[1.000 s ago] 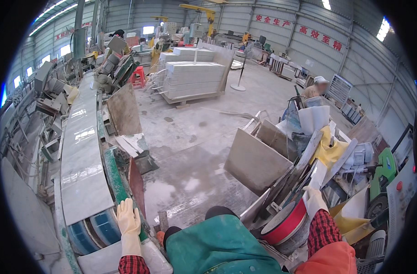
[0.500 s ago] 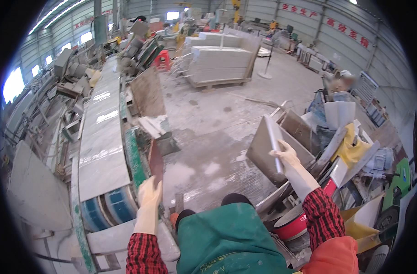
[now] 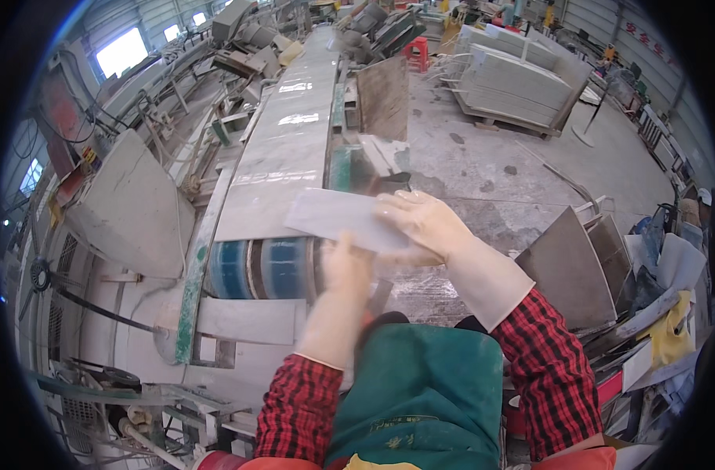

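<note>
A pale rectangular stone tile (image 3: 338,215) is tilted over the near end of a conveyor belt (image 3: 275,184). My right hand (image 3: 416,223), in a cream rubber glove, is closed on the tile's right end. In a matching glove, my left hand (image 3: 345,270) is at the tile's lower edge, in front of the belt's blue-banded roller (image 3: 283,266). Motion smears its fingers, so its grip cannot be made out. Wet, shiny pale stone lies along the belt.
A large slab (image 3: 130,207) leans left of the belt. Brown-grey boards (image 3: 573,270) lean at right beside a heap of scraps with a yellow cloth (image 3: 671,333). Stacked white slabs (image 3: 514,86) and a red stool (image 3: 416,53) stand farther off.
The view has swung left. My right hand has brought the tile from the leaning boards on the right over to the belt's end. My left hand has left the reddish-brown board's edge and joined it.
</note>
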Tool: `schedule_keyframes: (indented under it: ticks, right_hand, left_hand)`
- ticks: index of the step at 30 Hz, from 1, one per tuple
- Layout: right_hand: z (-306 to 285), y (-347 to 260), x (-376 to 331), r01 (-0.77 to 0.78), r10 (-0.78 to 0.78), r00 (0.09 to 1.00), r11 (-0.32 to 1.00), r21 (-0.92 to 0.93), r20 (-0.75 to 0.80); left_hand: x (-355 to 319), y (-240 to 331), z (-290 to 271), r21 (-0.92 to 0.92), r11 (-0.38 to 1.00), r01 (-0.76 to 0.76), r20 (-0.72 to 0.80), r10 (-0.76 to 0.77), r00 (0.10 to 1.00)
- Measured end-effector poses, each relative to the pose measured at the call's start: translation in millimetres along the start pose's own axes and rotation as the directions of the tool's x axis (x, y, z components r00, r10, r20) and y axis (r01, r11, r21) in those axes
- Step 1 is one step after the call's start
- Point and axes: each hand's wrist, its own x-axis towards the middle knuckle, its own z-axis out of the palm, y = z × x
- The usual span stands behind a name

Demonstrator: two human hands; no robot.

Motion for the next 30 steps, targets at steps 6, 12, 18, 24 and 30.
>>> schedule_keyframes:
  ticks: [6, 12, 18, 24, 30]
  right_hand:
    - [1.3, 40.8, -83.0, -0.372, 0.373, 0.927, 0.927, -0.041, 0.039]
    - [-24.3, 80.5, -303.6, -0.809, 0.816, 0.578, 0.571, -0.138, -0.012]
    - [-94.9, 13.1, -529.8, -0.914, 0.967, 0.083, -0.023, -0.406, -0.24]
    - [-137.8, -81.6, -602.0, -0.839, 0.914, -0.073, -0.273, -0.471, -0.4]
    - [-115.6, -102.8, -619.5, -0.845, 0.892, -0.097, -0.308, -0.438, -0.441]
  left_hand:
    - [22.6, 113.9, -69.8, 0.105, 0.968, -0.229, -0.268, 0.25, 0.93]
    - [36.0, 157.5, -145.8, 0.269, 0.929, -0.255, -0.417, 0.352, 0.838]
    - [43.3, 144.2, -162.5, 0.235, 0.935, -0.265, -0.427, 0.344, 0.836]
    - [55.0, 135.8, -155.1, 0.269, 0.928, -0.257, -0.391, 0.349, 0.852]
    - [67.9, 143.6, -162.2, 0.253, 0.935, -0.248, -0.42, 0.337, 0.843]
